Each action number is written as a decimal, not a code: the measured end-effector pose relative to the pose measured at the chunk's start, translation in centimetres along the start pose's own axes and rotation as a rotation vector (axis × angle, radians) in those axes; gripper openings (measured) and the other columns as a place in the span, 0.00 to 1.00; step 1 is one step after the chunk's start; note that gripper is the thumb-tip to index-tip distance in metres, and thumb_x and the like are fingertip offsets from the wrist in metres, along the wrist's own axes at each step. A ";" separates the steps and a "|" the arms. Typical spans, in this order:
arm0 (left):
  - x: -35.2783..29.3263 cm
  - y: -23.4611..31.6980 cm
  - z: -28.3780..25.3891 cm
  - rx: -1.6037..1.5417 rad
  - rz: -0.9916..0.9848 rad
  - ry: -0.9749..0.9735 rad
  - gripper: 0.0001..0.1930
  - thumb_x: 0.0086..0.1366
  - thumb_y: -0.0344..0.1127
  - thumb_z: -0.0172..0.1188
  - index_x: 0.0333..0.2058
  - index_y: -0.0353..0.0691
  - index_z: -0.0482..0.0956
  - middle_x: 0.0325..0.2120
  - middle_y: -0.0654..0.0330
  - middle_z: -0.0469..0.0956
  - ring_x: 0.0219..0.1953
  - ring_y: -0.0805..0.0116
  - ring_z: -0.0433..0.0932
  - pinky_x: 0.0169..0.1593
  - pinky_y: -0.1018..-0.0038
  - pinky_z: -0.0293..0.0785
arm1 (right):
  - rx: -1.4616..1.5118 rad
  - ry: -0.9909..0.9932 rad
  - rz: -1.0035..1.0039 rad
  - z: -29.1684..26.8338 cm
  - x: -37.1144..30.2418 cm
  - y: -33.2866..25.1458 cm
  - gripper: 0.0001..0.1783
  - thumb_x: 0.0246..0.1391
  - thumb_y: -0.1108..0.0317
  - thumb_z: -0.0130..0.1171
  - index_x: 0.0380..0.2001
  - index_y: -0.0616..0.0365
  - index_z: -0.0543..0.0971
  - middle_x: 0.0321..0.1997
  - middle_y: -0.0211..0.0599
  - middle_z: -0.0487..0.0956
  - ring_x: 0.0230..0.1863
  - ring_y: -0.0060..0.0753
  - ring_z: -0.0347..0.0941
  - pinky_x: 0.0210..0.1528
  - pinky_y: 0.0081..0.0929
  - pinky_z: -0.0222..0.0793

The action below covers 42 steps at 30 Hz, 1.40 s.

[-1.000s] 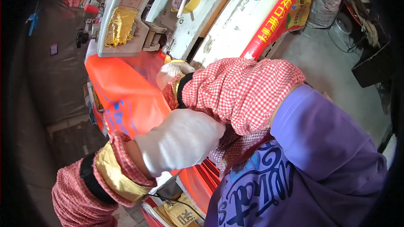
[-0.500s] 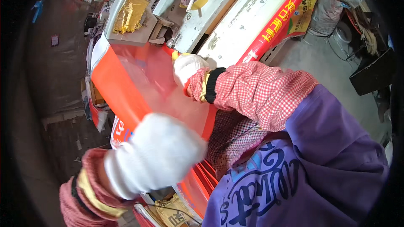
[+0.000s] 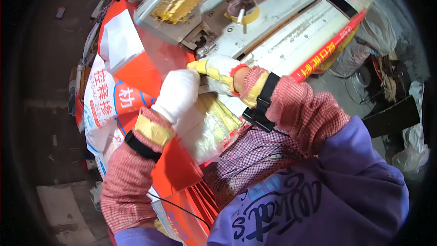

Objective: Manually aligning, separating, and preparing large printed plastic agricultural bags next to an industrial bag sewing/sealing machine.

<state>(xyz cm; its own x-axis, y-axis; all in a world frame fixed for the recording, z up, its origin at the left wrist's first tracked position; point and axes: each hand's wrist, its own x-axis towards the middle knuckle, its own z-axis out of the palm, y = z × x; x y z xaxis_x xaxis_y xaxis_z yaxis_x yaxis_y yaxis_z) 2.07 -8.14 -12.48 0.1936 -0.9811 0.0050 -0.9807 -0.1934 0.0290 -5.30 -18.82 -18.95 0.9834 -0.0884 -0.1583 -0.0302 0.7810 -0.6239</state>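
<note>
A white glove covers my left hand (image 3: 178, 93), closed on the upper edge of an orange and white printed bag (image 3: 129, 75) with a clear plastic liner (image 3: 166, 52). Right beside it is my right hand (image 3: 217, 70), in a white glove with yellow tape on the fingers. Its fingers are pinched at the bag's edge, just below the needle area of a pale sewing machine (image 3: 180, 29); the fingertips are partly hidden. The bag hangs down to the left, its printed side folded over.
A tape roll (image 3: 252, 17) with a white stick lies on the machine bed. Gold wrapping (image 3: 180, 2) covers part of the machine. A red strip of sacking (image 3: 318, 59) lines the table's near edge. Several folded orange bags (image 3: 207, 202) sit by my lap, below a yellow, plastic-covered piece (image 3: 214, 120).
My left hand has moved up and away from me to meet the right at the bag's edge. The bag has folded over leftward, and the whole view has shifted.
</note>
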 end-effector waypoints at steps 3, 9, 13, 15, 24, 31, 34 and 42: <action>-0.2 -3.9 -0.3 -0.011 -0.163 0.235 0.09 0.54 0.32 0.50 0.21 0.32 0.71 0.19 0.43 0.72 0.25 0.45 0.73 0.30 0.61 0.68 | -0.686 0.027 -0.163 2.6 0.7 1.0 0.21 0.45 0.63 0.54 0.44 0.58 0.70 0.43 0.46 0.74 0.43 0.36 0.72 0.41 0.32 0.69; -9.2 0.7 -9.3 0.099 -0.108 0.131 0.04 0.53 0.29 0.52 0.21 0.37 0.70 0.16 0.47 0.69 0.23 0.44 0.71 0.26 0.59 0.66 | -1.878 0.230 -0.824 5.1 1.0 1.8 0.30 0.43 0.69 0.53 0.53 0.63 0.64 0.56 0.50 0.65 0.59 0.44 0.58 0.62 0.29 0.51; -15.6 4.4 -20.4 0.745 -0.060 0.006 0.05 0.43 0.30 0.58 0.19 0.40 0.71 0.17 0.56 0.72 0.24 0.56 0.74 0.31 0.62 0.70 | -2.074 0.255 -0.329 7.6 3.6 0.4 0.11 0.47 0.72 0.48 0.33 0.60 0.77 0.39 0.45 0.77 0.41 0.44 0.75 0.42 0.35 0.71; -16.3 3.9 -23.8 0.951 0.174 0.401 0.08 0.37 0.27 0.60 0.20 0.37 0.73 0.28 0.55 0.76 0.33 0.58 0.75 0.41 0.64 0.71 | -2.231 0.153 -0.497 10.0 2.9 0.6 0.11 0.46 0.72 0.49 0.32 0.59 0.78 0.34 0.46 0.78 0.37 0.43 0.76 0.36 0.36 0.73; -24.0 -5.6 -14.6 -0.302 -0.444 0.539 0.34 0.47 0.37 0.49 0.56 0.31 0.59 0.44 0.54 0.71 0.44 0.69 0.71 0.50 0.74 0.64 | -1.060 -0.101 -0.535 12.2 -3.0 1.5 0.14 0.47 0.67 0.55 0.37 0.60 0.74 0.37 0.44 0.77 0.37 0.41 0.75 0.40 0.31 0.72; -28.6 -8.6 -3.3 0.235 -0.388 0.215 0.40 0.48 0.50 0.60 0.55 0.30 0.58 0.54 0.44 0.62 0.57 0.51 0.60 0.59 0.65 0.55 | -0.743 0.092 -0.594 10.0 -7.1 -3.6 0.09 0.50 0.71 0.55 0.36 0.60 0.73 0.28 0.28 0.74 0.26 0.20 0.69 0.28 0.16 0.66; -29.8 -9.6 0.5 0.524 -0.459 0.118 0.21 0.53 0.27 0.46 0.49 0.37 0.69 0.45 0.51 0.73 0.47 0.62 0.72 0.50 0.71 0.67 | -1.067 -0.013 -0.624 8.9 -8.0 -1.7 0.10 0.45 0.68 0.60 0.31 0.59 0.74 0.25 0.33 0.75 0.28 0.25 0.70 0.30 0.24 0.66; -35.0 -10.8 1.9 0.691 -0.690 -0.082 0.17 0.51 0.28 0.47 0.42 0.40 0.72 0.36 0.56 0.76 0.37 0.63 0.76 0.37 0.70 0.73 | -0.756 0.129 -0.165 6.2 -4.5 4.5 0.05 0.49 0.71 0.50 0.28 0.59 0.74 0.18 0.33 0.70 0.20 0.29 0.70 0.20 0.25 0.63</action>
<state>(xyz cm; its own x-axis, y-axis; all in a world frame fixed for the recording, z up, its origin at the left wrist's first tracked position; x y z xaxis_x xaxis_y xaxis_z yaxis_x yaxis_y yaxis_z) 5.86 28.23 -14.90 0.7538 -0.6426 0.1370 -0.4575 -0.6630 -0.5926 -8.80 -11.13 -16.32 0.9586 -0.2741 -0.0768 -0.0442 0.1230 -0.9914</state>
